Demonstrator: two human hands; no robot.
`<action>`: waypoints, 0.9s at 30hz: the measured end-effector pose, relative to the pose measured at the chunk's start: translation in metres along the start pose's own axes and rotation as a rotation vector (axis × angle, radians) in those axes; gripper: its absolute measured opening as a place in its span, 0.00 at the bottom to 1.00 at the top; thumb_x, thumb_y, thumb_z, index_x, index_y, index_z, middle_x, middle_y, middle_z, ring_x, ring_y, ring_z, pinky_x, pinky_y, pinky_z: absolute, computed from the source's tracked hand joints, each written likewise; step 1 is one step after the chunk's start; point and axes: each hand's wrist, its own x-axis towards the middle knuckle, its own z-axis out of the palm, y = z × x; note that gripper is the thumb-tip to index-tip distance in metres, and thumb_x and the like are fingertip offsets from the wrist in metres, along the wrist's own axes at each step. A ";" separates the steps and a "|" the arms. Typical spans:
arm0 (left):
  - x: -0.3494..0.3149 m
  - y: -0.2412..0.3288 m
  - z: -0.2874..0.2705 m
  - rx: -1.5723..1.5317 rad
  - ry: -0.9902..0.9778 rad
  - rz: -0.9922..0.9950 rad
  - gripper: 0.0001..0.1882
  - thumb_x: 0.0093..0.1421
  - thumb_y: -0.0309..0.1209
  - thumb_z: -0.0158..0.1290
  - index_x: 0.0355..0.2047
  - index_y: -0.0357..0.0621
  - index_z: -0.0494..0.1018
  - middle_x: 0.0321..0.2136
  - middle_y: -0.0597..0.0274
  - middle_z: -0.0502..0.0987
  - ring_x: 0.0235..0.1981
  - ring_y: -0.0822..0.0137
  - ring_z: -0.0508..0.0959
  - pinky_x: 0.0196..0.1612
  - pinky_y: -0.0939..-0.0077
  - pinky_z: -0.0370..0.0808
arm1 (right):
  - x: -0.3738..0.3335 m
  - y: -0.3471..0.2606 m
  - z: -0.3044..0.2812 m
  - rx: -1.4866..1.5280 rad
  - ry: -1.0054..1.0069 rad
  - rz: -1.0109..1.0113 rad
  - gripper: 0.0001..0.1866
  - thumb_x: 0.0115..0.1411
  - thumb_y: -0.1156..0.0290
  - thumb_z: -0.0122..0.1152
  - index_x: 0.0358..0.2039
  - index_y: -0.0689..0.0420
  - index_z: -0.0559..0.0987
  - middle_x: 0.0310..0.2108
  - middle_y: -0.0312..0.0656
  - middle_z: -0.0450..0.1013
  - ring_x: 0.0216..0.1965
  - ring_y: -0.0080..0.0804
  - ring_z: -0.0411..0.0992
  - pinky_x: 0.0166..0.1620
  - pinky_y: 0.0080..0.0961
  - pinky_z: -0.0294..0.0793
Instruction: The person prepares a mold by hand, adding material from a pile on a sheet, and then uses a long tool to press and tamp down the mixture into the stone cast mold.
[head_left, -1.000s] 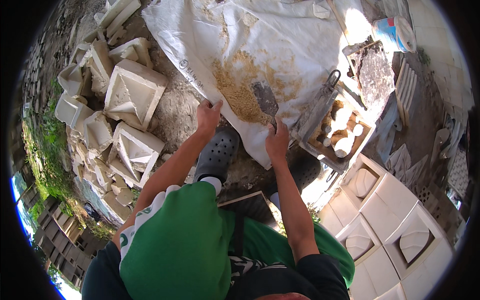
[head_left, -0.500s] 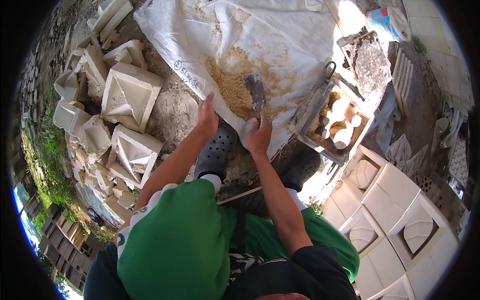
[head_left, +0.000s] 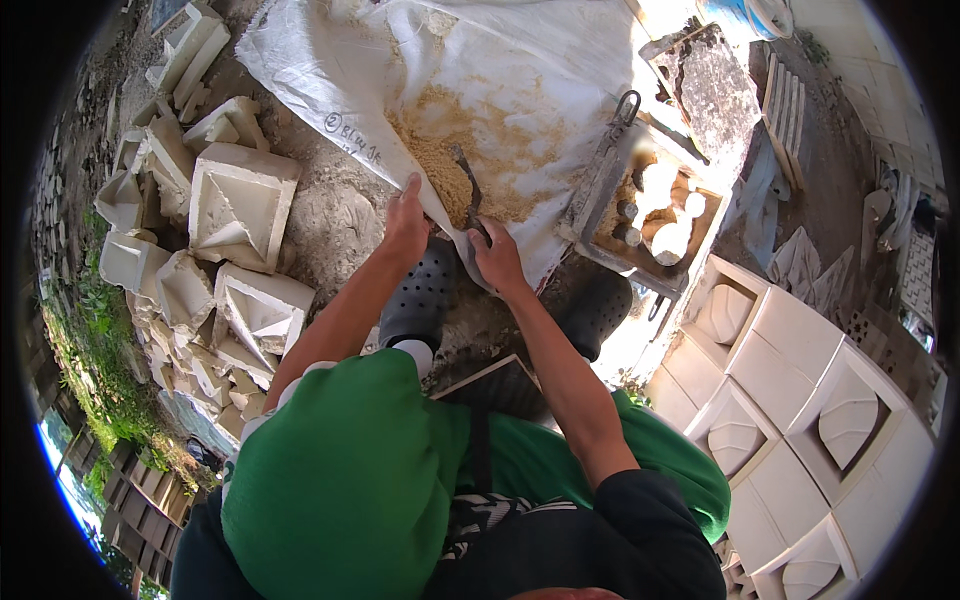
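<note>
A white woven sack (head_left: 520, 70) lies spread on the ground with a heap of tan sandy material (head_left: 470, 150) on it. My left hand (head_left: 405, 225) grips the near edge of the sack, fingers closed on the cloth. My right hand (head_left: 497, 255) is closed on the handle of a metal trowel (head_left: 468, 185), whose blade lies in the near side of the heap, seen edge-on. Both forearms reach up from green trouser legs; dark perforated clogs (head_left: 420, 300) are under my hands.
A pile of broken white plaster moulds (head_left: 235, 205) lies to the left. A metal-framed mould box (head_left: 655, 215) with pale round lumps stands right of the sack. Rows of white square cast blocks (head_left: 800, 400) fill the lower right. A blue bucket (head_left: 745, 15) is at the top.
My right hand has drawn the trowel back toward the sack's near edge and turned the blade on edge. My left hand kept its hold on the sack.
</note>
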 end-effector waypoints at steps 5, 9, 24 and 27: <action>-0.004 0.006 -0.006 0.091 -0.057 -0.001 0.19 0.68 0.40 0.45 0.52 0.38 0.64 0.44 0.54 0.73 0.45 0.59 0.76 0.46 0.59 0.76 | 0.004 -0.002 -0.013 0.166 -0.089 0.068 0.24 0.61 0.60 0.56 0.51 0.65 0.74 0.50 0.56 0.72 0.52 0.49 0.71 0.55 0.34 0.67; -0.007 0.012 -0.012 0.164 -0.142 -0.007 0.22 0.66 0.44 0.49 0.50 0.39 0.65 0.42 0.59 0.73 0.41 0.64 0.76 0.43 0.63 0.76 | -0.003 -0.016 -0.023 0.202 -0.109 0.107 0.24 0.61 0.59 0.56 0.51 0.65 0.75 0.48 0.54 0.74 0.50 0.48 0.72 0.54 0.33 0.68; -0.070 -0.001 0.077 0.871 -0.542 1.001 0.34 0.71 0.42 0.38 0.67 0.31 0.44 0.68 0.36 0.43 0.71 0.49 0.42 0.70 0.61 0.42 | -0.041 -0.059 -0.125 0.277 0.077 0.076 0.22 0.63 0.62 0.58 0.50 0.65 0.75 0.35 0.41 0.77 0.39 0.22 0.71 0.46 0.22 0.70; -0.086 -0.007 0.119 0.915 -0.653 1.102 0.32 0.71 0.39 0.39 0.67 0.30 0.46 0.67 0.36 0.45 0.70 0.48 0.45 0.69 0.61 0.45 | -0.053 -0.056 -0.157 0.442 0.112 0.204 0.21 0.64 0.62 0.57 0.51 0.64 0.76 0.37 0.39 0.76 0.41 0.20 0.71 0.46 0.21 0.70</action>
